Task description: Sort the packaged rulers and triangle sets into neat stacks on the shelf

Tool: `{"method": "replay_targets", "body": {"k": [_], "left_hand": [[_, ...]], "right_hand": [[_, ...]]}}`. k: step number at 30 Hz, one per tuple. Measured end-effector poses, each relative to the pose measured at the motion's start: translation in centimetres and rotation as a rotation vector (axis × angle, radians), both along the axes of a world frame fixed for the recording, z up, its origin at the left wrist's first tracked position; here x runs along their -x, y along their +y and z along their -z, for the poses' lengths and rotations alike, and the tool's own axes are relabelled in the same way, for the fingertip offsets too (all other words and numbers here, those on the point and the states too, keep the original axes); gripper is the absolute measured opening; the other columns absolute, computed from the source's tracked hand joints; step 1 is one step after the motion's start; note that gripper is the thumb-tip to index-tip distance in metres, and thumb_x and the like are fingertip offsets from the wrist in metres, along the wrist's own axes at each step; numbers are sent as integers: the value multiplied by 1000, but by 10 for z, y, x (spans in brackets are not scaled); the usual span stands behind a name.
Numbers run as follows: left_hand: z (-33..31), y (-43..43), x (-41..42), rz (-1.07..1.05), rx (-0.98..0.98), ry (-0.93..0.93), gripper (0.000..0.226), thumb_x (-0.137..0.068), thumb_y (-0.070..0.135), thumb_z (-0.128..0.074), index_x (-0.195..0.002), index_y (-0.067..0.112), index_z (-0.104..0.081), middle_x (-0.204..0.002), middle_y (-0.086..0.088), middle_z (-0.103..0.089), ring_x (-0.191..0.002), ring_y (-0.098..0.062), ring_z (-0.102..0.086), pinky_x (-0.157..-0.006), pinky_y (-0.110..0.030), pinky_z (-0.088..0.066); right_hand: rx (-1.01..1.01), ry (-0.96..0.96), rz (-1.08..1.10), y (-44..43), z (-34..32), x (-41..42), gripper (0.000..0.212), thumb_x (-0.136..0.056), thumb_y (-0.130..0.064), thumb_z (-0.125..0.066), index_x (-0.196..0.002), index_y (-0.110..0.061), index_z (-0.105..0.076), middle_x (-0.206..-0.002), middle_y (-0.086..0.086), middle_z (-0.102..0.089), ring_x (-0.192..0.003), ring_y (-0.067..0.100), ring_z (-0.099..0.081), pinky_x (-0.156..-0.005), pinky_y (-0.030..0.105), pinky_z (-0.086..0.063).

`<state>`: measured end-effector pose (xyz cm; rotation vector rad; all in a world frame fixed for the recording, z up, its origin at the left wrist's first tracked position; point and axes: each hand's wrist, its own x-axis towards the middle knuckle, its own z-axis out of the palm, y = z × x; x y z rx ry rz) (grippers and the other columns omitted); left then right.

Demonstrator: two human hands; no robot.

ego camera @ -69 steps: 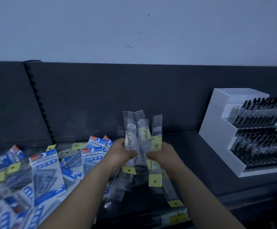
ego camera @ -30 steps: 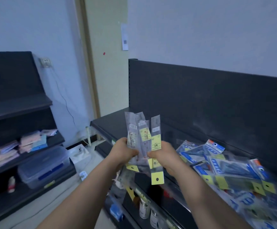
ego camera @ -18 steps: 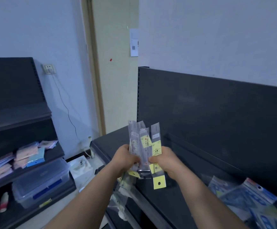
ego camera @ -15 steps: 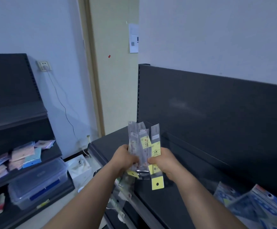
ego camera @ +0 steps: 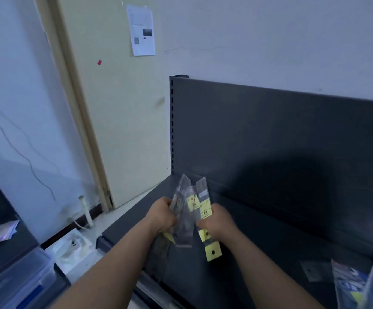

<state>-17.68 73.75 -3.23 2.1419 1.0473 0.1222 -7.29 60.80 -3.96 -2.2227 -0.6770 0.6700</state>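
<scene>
The left hand point(ego camera: 162, 216) and right hand point(ego camera: 218, 220) still grip the ruler packets point(ego camera: 190, 210), now carried over the shelf point(ego camera: 265, 239) at its bare end, ready to stack.

Both hands hold a fanned bundle of ruler packets point(ego camera: 192, 210) upright above the dark shelf point(ego camera: 259, 241): the left hand point(ego camera: 162, 216) grips its left side, the right hand point(ego camera: 218, 220) its right. Yellow tags hang below the fingers. Triangle set packets point(ego camera: 363, 284) lie at the near right. A paper sheet point(ego camera: 141, 30) is stuck on the far wall.
</scene>
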Motion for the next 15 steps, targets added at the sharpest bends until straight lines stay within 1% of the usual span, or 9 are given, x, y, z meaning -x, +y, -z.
{"method": "replay_targets", "body": {"k": [2,4,5,6,8,11,13,15], "left_hand": [[3,13,-3,74,-11,34,38,-80,17,-69,-116,9,-56,-110,-2,-63,-97,-19,-60,-76,-26,-48],[5,22,-4,136,-27,86,57,-74,25,-73,-124,11,-50,-122,-9,-57,-109,-26,-57,-90,-33,-50],[5,25,-4,157,-69,120,65,-73,29,-74,-129,12,-45,-127,-12,-51,-116,-29,-51,-95,-37,-48],[4,27,-4,169,-128,151,70,-75,33,-72,-134,13,-41,-131,-13,-45,-121,-32,-45,-99,-40,-44],[1,27,-6,197,-262,150,65,-83,40,-64,-136,15,-38,-134,-13,-40,-125,-33,-39,-101,-42,-39],[-5,20,-10,293,-392,110,55,-88,44,-55,-135,18,-43,-134,-9,-44,-123,-32,-42,-98,-42,-40],[-9,11,-13,397,-457,86,54,-90,45,-52,-137,21,-43,-137,-7,-46,-124,-30,-42,-99,-41,-39],[-14,0,-17,486,-525,50,53,-92,43,-50,-139,21,-42,-140,-5,-45,-127,-29,-42,-102,-40,-36]], "right_hand": [[121,-86,15,3,-1,-1,30,-74,-28,-70,-98,-15,-57,-98,2,-63,-89,20,-63,-74,34,-55],[246,-163,17,4,-3,0,35,-72,-40,-71,-96,-19,-59,-103,1,-62,-95,19,-60,-75,30,-52],[293,-191,21,4,-2,1,44,-71,-47,-71,-102,-18,-59,-111,3,-59,-103,21,-56,-80,30,-49],[320,-216,28,4,-2,1,55,-70,-52,-71,-111,-17,-57,-120,5,-53,-111,23,-49,-86,32,-47],[323,-249,49,2,-1,4,71,-74,-56,-67,-129,-16,-48,-132,8,-42,-122,26,-38,-96,34,-40],[296,-295,92,-6,-1,8,80,-79,-57,-63,-142,-17,-34,-143,8,-35,-129,27,-33,-105,36,-35],[289,-360,130,-15,-3,11,77,-82,-56,-60,-144,-18,-33,-144,7,-36,-130,25,-35,-107,36,-33],[269,-437,179,-26,-5,13,67,-86,-51,-58,-140,-18,-38,-141,6,-42,-128,24,-40,-106,35,-33]]}}
